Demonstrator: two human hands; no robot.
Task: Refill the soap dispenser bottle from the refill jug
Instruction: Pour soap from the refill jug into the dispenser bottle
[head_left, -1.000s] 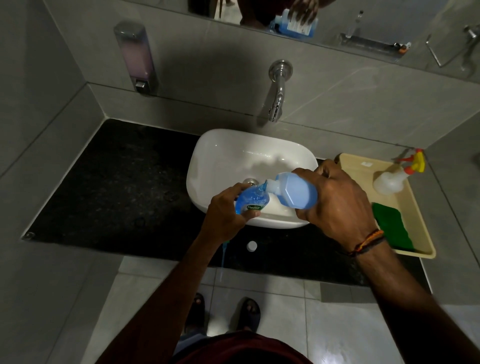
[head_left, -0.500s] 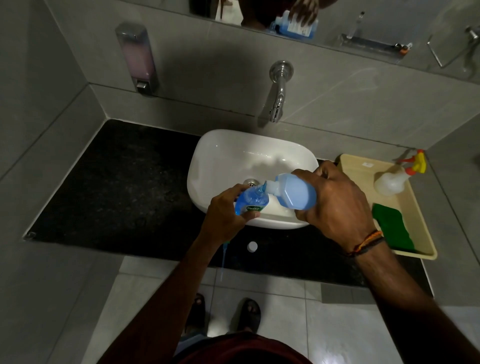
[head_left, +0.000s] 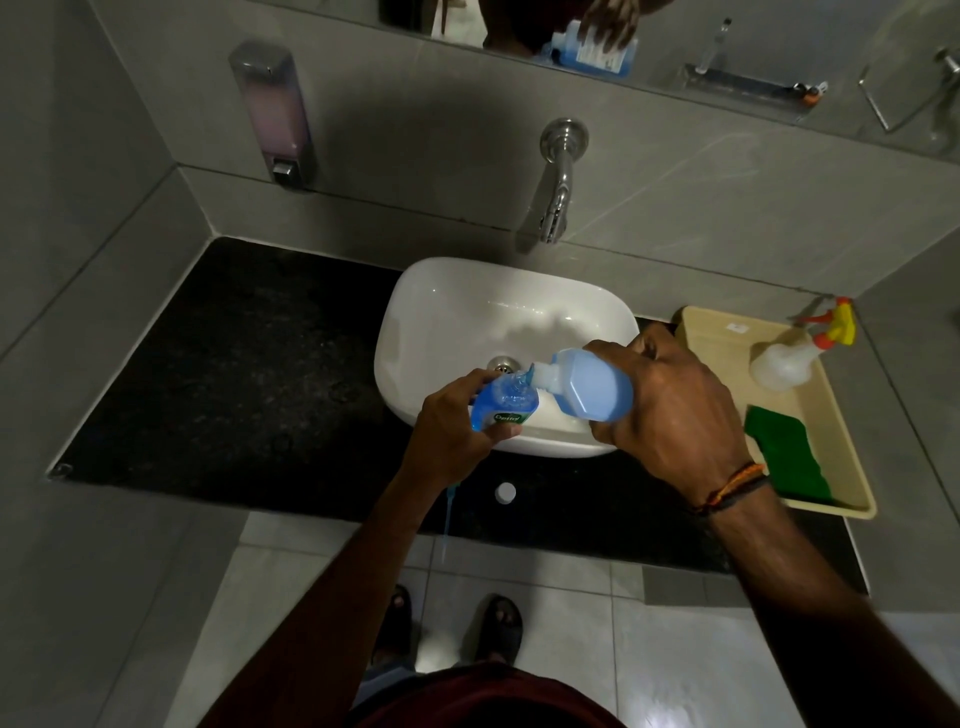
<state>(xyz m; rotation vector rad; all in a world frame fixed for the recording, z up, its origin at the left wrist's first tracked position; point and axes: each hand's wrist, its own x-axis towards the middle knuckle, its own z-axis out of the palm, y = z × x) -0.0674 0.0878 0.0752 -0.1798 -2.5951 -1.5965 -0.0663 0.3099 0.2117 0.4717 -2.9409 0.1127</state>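
The right hand (head_left: 675, 410) grips the big pale-blue plastic refill jug (head_left: 592, 384), tipped over the white sink (head_left: 441, 312). Soap runs into the small clear blue soap bottle (head_left: 501, 402) wrapped in the left hand (head_left: 454, 421). It looks maybe half full. Capping remains.

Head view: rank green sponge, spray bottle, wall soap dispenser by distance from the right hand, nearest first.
From the right hand:
1. Green sponge, in the tray just to the hand's right.
2. Spray bottle, at the tray's back, farther right.
3. Wall soap dispenser, on the wall far left.
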